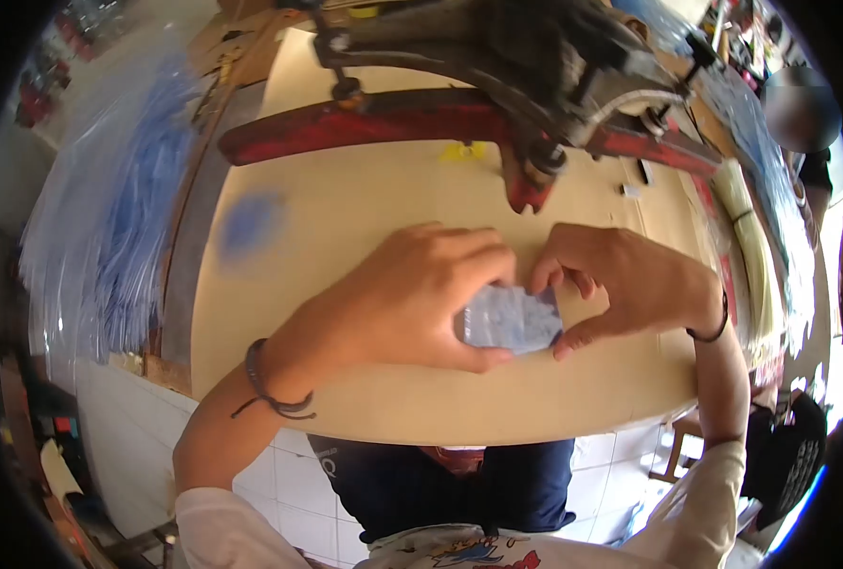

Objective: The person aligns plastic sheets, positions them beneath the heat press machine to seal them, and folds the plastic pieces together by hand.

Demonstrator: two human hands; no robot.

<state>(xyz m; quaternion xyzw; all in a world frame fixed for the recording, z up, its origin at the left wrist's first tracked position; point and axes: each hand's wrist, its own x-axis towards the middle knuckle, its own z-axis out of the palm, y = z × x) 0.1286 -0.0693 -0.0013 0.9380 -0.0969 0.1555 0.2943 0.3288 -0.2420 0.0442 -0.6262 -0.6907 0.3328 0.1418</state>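
Observation:
Over the tan tabletop (393,398), a small bluish, see-through plastic bundle (512,321) is held between my two hands. My left hand (431,294) grips its left side, thumb along the near edge and fingers along the far edge. At the bundle's right end, my right hand (621,284) has its fingertips by the far corner and its thumb by the near corner. Motion blur softens the bundle, so its exact kind does not show.
Beyond my hands stands a dark metal machine with a red bar (393,119) across the table. Long clear-blue plastic sheets (137,209) hang at the left. A blurred blue patch (251,226) shows on the tabletop. Pale strands (749,237) lie at the right, near another person (806,123).

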